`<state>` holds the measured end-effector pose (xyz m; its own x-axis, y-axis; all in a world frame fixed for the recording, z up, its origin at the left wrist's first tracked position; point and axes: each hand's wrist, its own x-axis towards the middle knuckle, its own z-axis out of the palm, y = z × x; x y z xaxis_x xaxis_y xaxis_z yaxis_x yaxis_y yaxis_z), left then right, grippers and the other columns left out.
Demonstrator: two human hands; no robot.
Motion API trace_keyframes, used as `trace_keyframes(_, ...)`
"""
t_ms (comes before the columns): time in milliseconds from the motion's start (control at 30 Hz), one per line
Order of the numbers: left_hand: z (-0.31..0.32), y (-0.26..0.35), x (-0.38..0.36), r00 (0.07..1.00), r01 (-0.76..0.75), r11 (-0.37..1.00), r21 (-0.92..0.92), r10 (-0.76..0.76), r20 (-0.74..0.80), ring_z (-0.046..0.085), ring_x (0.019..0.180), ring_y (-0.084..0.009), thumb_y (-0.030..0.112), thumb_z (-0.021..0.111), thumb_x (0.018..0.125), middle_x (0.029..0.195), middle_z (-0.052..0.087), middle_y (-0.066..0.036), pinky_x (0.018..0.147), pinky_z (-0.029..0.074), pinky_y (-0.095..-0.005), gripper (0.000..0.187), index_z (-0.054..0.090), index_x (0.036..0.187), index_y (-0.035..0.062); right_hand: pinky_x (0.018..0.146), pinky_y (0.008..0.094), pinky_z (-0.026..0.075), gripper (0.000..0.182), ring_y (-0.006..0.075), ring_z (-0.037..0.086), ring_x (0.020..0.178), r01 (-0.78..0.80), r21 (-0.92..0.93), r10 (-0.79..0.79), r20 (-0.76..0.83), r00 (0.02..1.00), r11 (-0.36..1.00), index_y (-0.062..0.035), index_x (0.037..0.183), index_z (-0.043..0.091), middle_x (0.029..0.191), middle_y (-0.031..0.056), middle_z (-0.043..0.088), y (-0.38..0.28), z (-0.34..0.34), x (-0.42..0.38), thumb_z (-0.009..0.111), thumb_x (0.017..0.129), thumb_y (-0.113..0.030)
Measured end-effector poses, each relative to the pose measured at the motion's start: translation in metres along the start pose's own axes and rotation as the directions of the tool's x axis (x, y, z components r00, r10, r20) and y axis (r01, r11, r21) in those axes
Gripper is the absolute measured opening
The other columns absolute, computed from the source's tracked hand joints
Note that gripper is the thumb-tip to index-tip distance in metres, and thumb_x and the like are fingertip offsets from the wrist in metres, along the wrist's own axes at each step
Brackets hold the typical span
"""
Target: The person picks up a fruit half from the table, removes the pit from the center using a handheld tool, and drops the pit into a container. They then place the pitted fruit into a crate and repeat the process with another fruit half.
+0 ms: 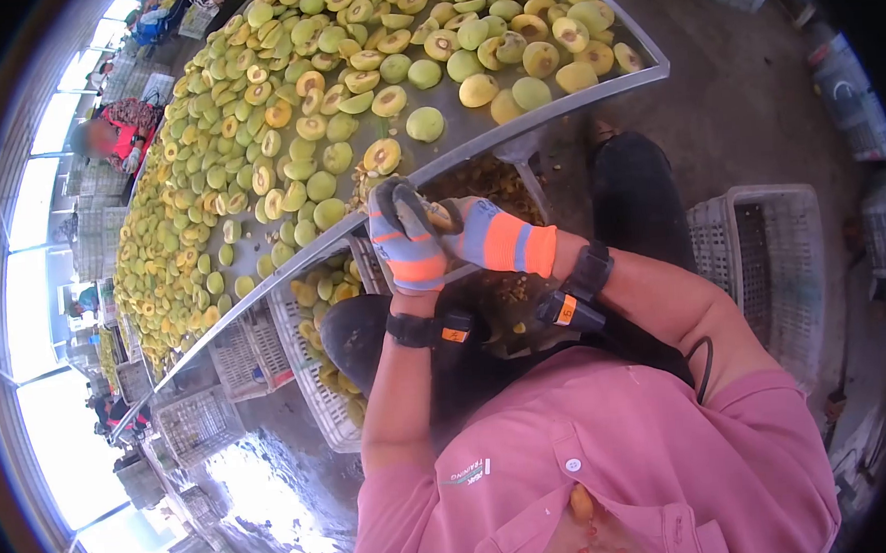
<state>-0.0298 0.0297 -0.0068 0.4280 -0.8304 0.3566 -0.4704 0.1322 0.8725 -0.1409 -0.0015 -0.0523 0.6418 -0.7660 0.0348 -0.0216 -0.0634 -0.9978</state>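
Note:
Both hands wear grey gloves with orange bands and meet at the metal table's near edge. My left hand [407, 240] has its fingers curled over; what they close on is hidden. Against it, my right hand [496, 236] is closed around a yellowish fruit half [443, 216], mostly covered by the gloves. Just above my left hand, a cut fruit half [383, 156] lies face up beside small pale bits. Many green and yellow fruit halves [335, 128] cover the table [476, 135], some showing brown centres.
Below the table edge stands a white crate [319, 393] with fruit pieces. Another crate [779, 279] is at my right, and more crates [198, 425] stand at the left. A person [127, 133] in red is across the table at the far left.

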Motion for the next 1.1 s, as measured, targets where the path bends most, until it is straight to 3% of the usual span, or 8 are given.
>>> trace_keyframes(200,-0.032,-0.006,0.014,0.902,-0.359,0.906,0.225,0.275,0.332,0.057,0.08,-0.0171,0.003,0.051,0.09,0.09,0.061,-0.008,0.071,0.047,-0.0309,0.012,0.059,0.099,-0.0013,0.064,0.0299,0.047,0.029,0.012,0.057,0.072,-0.237,0.114,0.202,0.252,0.946,0.965,-0.0004,0.099,0.063,0.078,0.0058,0.064,-0.026,-0.02,-0.003,0.067,0.078,-0.02)
trace_keyframes(367,-0.037,0.006,0.02,0.865,0.052,0.997,-0.051,-0.02,0.501,0.059,0.081,-0.0153,0.008,0.051,0.093,0.09,0.064,-0.008,0.074,0.047,-0.0283,0.016,0.061,0.101,-0.0011,0.044,0.0275,0.035,0.025,0.0104,0.047,0.049,-0.428,0.008,0.39,0.394,0.832,0.904,-0.0003,0.083,0.064,0.06,0.0004,0.055,-0.074,-0.057,-0.012,0.072,0.074,-0.022)
trace_keyframes(467,-0.038,0.02,0.021,0.868,0.111,0.986,-0.126,-0.034,0.495,0.059,0.079,-0.0154,0.012,0.05,0.095,0.087,0.064,-0.008,0.074,0.047,-0.0282,0.018,0.062,0.099,-0.0013,0.042,0.0268,0.035,0.025,0.0113,0.047,0.045,-0.327,0.242,0.162,0.521,0.838,0.914,-0.003,0.078,0.062,0.056,-0.0028,0.05,-0.036,-0.054,-0.011,0.072,0.079,-0.025)
trace_keyframes(533,-0.035,0.027,0.02,0.877,0.178,0.969,-0.172,-0.077,0.474,0.058,0.084,-0.0149,0.009,0.051,0.094,0.093,0.063,-0.008,0.075,0.047,-0.0278,0.017,0.062,0.103,-0.0005,0.043,0.0268,0.035,0.024,0.012,0.049,0.047,0.14,0.145,-0.192,0.461,0.866,0.979,-0.0033,0.08,0.062,0.057,-0.0015,0.051,-0.025,-0.053,-0.006,0.071,0.081,-0.026)
trace_keyframes(600,-0.032,0.029,0.014,0.908,0.28,0.925,-0.258,-0.169,0.383,0.059,0.085,-0.0157,0.008,0.052,0.093,0.093,0.063,-0.008,0.076,0.047,-0.0282,0.016,0.062,0.102,-0.0009,0.044,0.0271,0.037,0.024,0.0126,0.05,0.05,0.815,-0.238,-0.684,0.45,0.575,0.529,-0.0034,0.085,0.062,0.057,0.0014,0.052,-0.017,-0.055,0.001,0.07,0.082,-0.026)
trace_keyframes(700,-0.021,0.029,0.005,0.968,0.103,0.994,-0.048,-0.089,0.234,0.06,0.085,-0.0158,0.006,0.055,0.091,0.092,0.064,-0.008,0.076,0.047,-0.0283,0.015,0.062,0.102,-0.0008,0.052,0.0292,0.042,0.023,0.0121,0.055,0.058,0.239,-0.064,-0.198,0.381,0.903,0.969,-0.005,0.09,0.062,0.062,0.007,0.056,-0.023,-0.044,-0.007,0.068,0.082,-0.025)
trace_keyframes(800,-0.024,0.031,0.0,0.974,-0.083,0.993,0.084,0.063,0.218,0.062,0.081,-0.0187,0.003,0.058,0.085,0.09,0.065,-0.009,0.073,0.049,-0.0297,0.015,0.064,0.099,0.0007,0.059,0.0315,0.045,0.02,0.0111,0.055,0.063,-0.264,-0.026,0.26,0.29,0.921,0.964,-0.0052,0.091,0.063,0.066,0.0106,0.059,-0.05,-0.043,-0.02,0.067,0.08,-0.022)
trace_keyframes(1100,-0.044,0.049,0.027,0.711,-0.523,0.84,0.143,0.337,0.617,0.065,0.075,-0.0309,-0.001,0.061,0.075,0.086,0.065,-0.013,0.066,0.052,-0.0348,0.02,0.066,0.094,0.0029,0.057,0.0314,0.043,0.03,0.0113,0.05,0.062,-0.095,-0.073,0.117,0.453,0.884,0.993,0.0029,0.089,0.063,0.066,0.0071,0.058,-0.068,-0.061,-0.02,0.069,0.078,-0.024)
